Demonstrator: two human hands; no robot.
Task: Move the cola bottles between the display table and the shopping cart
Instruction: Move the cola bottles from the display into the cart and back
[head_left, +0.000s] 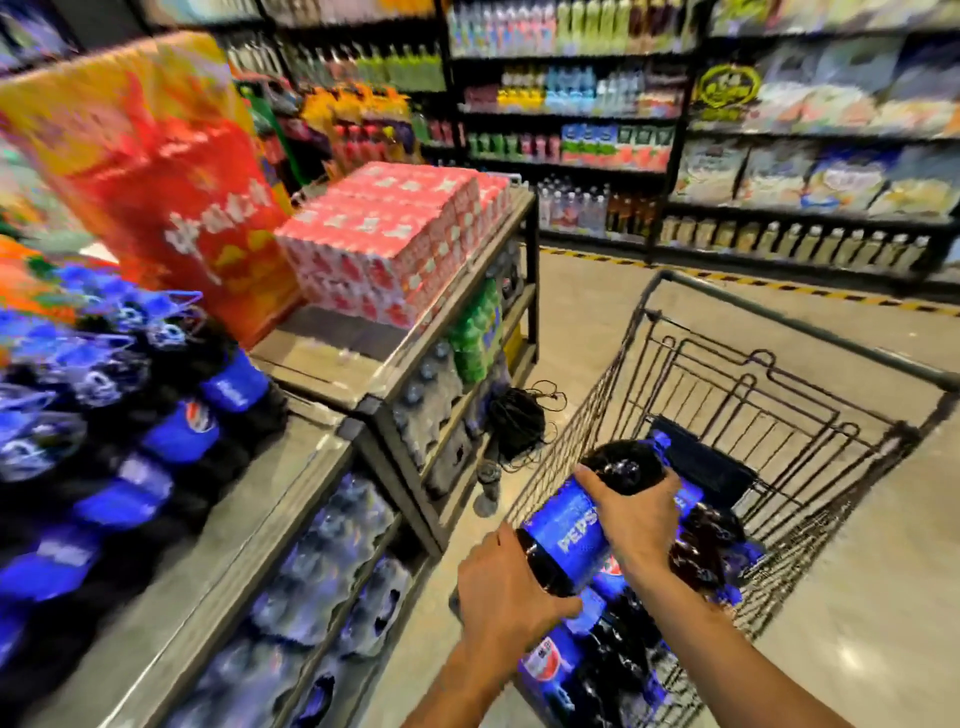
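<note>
The cola bottle (576, 525) lies on its side over the near end of the shopping cart (779, 395), its long axis running from the left hand (506, 597) gripping its base to the right hand (636, 519) clasping its shoulder, display table (218, 519) leftward.

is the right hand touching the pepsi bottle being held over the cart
Touching. The head view shows the right hand gripping over the top of the Pepsi bottle, fingers wrapped on it.
</note>
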